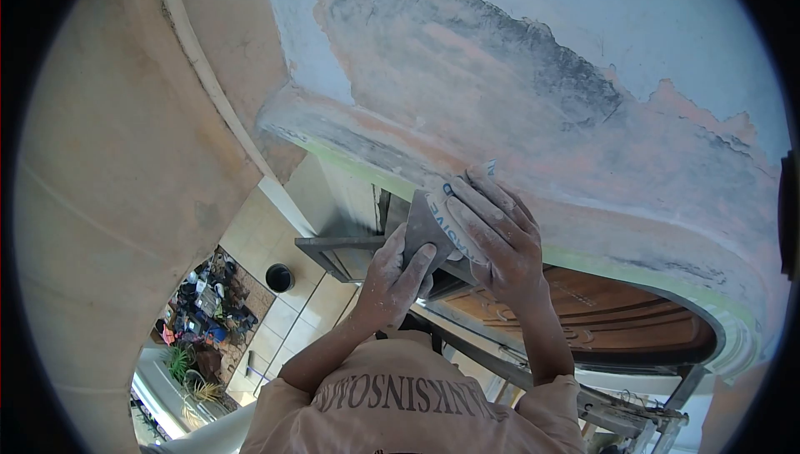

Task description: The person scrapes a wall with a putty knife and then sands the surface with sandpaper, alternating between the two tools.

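A sheet of sandpaper (427, 227) is between my hands, its dark grey grit side showing on the left and its white, blue-lettered backing on the right. My left hand (395, 281) grips the grey part, thumb on top. My right hand (502, 236) lies over the backing, fingers together, with the sheet under them. Both hands are coated in white dust. Just beyond the fingertips runs a curved plaster moulding (383, 144), patched and dusty. Whether the sheet touches it is hard to tell.
Patchy wall with flaking paint (467, 46) rises above the moulding. Below lies an arched wooden door (583, 304), with a metal ladder (617, 412) at lower right. Far down on the tiled floor (292, 321) stand a black bucket (280, 277) and a heap of items (208, 304).
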`<state>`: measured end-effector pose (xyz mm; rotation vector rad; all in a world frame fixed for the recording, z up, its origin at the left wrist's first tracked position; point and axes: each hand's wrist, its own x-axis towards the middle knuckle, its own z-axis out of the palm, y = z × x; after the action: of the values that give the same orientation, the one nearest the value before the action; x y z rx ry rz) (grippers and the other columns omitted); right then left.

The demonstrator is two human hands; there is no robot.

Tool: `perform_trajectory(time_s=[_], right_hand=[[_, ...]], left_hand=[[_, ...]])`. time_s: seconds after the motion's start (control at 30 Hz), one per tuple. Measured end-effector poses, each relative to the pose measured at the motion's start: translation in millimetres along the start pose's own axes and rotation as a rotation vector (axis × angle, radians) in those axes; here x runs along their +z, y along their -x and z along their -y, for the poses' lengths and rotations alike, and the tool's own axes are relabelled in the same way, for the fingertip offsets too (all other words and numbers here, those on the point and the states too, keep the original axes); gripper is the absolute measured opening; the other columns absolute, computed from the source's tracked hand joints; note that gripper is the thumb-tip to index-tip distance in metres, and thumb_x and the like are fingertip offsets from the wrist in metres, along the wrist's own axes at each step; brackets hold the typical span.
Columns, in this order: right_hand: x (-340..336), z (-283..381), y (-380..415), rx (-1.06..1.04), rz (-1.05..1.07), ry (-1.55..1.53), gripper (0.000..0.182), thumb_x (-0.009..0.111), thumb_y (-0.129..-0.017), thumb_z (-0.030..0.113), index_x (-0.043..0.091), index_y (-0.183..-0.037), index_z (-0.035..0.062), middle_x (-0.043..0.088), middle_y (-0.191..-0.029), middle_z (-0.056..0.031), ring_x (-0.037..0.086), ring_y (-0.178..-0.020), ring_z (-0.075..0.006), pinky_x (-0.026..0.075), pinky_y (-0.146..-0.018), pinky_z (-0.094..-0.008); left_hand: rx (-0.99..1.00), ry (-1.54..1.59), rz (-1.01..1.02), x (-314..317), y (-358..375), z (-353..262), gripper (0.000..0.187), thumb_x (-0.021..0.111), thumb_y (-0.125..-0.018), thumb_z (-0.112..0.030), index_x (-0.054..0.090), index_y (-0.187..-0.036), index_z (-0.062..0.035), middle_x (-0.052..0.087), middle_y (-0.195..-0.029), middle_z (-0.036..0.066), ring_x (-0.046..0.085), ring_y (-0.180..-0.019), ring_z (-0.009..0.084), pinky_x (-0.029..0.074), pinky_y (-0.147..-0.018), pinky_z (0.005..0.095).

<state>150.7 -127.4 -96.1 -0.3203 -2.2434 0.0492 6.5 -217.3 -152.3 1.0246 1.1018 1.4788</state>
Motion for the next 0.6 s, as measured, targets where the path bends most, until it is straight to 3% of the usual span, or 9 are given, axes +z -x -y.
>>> perform_trajectory(time_s=[0.1,0.13,0.23,0.27,0.33,0.4,0.43,0.5,0.6], right_hand=[[6,15,1,-0.147,0.169,0.009,0.035,0.061,-0.074,0.011,0.060,-0.108,0.0024,0.057,-0.120,-0.0115,0.049,-0.119,-0.0297,0.042,-0.099,-0.0462],[9,14,3,-0.170,0.164,0.037,0.033,0.060,-0.076,0.012,0.060,-0.107,0.0038,0.057,-0.121,-0.0089,0.049,-0.119,-0.0273,0.040,-0.102,-0.0450],[-1,-17,2,0.146,0.155,0.095,0.030,0.058,-0.078,0.012,0.060,-0.108,0.0065,0.056,-0.123,-0.0048,0.049,-0.120,-0.0229,0.039,-0.104,-0.0433],[-3,-24,6,0.121,0.119,0.055,0.036,0.060,-0.076,0.010,0.058,-0.112,0.0074,0.056,-0.123,-0.0055,0.050,-0.119,-0.0218,0.038,-0.105,-0.0419],[0,10,-6,-0.063,0.233,-0.092,0.041,0.063,-0.073,0.008,0.057,-0.114,0.0065,0.057,-0.122,-0.0082,0.051,-0.118,-0.0244,0.039,-0.104,-0.0422],[9,24,-4,-0.153,0.312,-0.108,0.046,0.065,-0.071,0.007,0.056,-0.116,0.0063,0.058,-0.122,-0.0095,0.053,-0.117,-0.0250,0.041,-0.103,-0.0422],[7,12,-1,-0.063,0.289,-0.045,0.044,0.064,-0.073,0.008,0.056,-0.116,0.0070,0.057,-0.123,-0.0084,0.051,-0.118,-0.0239,0.040,-0.103,-0.0418],[-8,-16,1,0.094,0.242,0.091,0.041,0.061,-0.076,0.010,0.056,-0.116,0.0083,0.055,-0.125,-0.0063,0.049,-0.120,-0.0216,0.040,-0.104,-0.0411],[2,11,-4,-0.095,0.264,-0.141,0.046,0.063,-0.072,0.007,0.055,-0.117,0.0065,0.056,-0.124,-0.0090,0.051,-0.119,-0.0243,0.041,-0.103,-0.0412]], left_hand=[[0.634,-0.469,0.108,-18,-1,24,0.030,0.050,-0.095,-0.021,0.048,-0.110,0.0046,0.059,-0.078,0.006,0.050,-0.055,0.0077,0.041,-0.051,0.0210],[0.390,-0.248,0.090,-15,11,22,0.027,0.050,-0.093,-0.017,0.048,-0.108,0.0056,0.059,-0.076,0.006,0.053,-0.058,0.0106,0.043,-0.055,0.0237],[-0.048,-0.037,0.038,-18,15,11,0.037,0.051,-0.088,-0.011,0.040,-0.122,0.0011,0.055,-0.088,0.005,0.051,-0.064,0.0059,0.039,-0.048,0.0210],[-0.086,-0.040,0.008,-20,17,8,0.038,0.051,-0.087,-0.010,0.040,-0.122,0.0004,0.056,-0.090,0.005,0.050,-0.064,0.0053,0.040,-0.049,0.0207],[0.390,-0.286,0.024,-23,8,14,0.035,0.050,-0.090,-0.012,0.040,-0.122,-0.0003,0.054,-0.088,0.003,0.044,-0.061,0.0034,0.036,-0.048,0.0182],[0.361,-0.353,0.051,-29,14,18,0.037,0.051,-0.090,-0.011,0.040,-0.123,0.0000,0.055,-0.090,0.004,0.048,-0.065,0.0061,0.040,-0.052,0.0195],[0.347,-0.387,0.065,-31,16,17,0.039,0.051,-0.090,-0.011,0.039,-0.124,0.0002,0.055,-0.091,0.005,0.050,-0.067,0.0074,0.042,-0.055,0.0202],[-0.129,-0.141,-0.010,-24,23,-1,0.039,0.052,-0.088,-0.011,0.040,-0.123,0.0009,0.056,-0.093,0.006,0.054,-0.072,0.0097,0.044,-0.058,0.0223],[-0.142,-0.137,0.003,-18,28,-4,0.033,0.050,-0.092,-0.016,0.042,-0.120,0.0000,0.054,-0.086,0.003,0.046,-0.061,0.0059,0.037,-0.051,0.0196]])
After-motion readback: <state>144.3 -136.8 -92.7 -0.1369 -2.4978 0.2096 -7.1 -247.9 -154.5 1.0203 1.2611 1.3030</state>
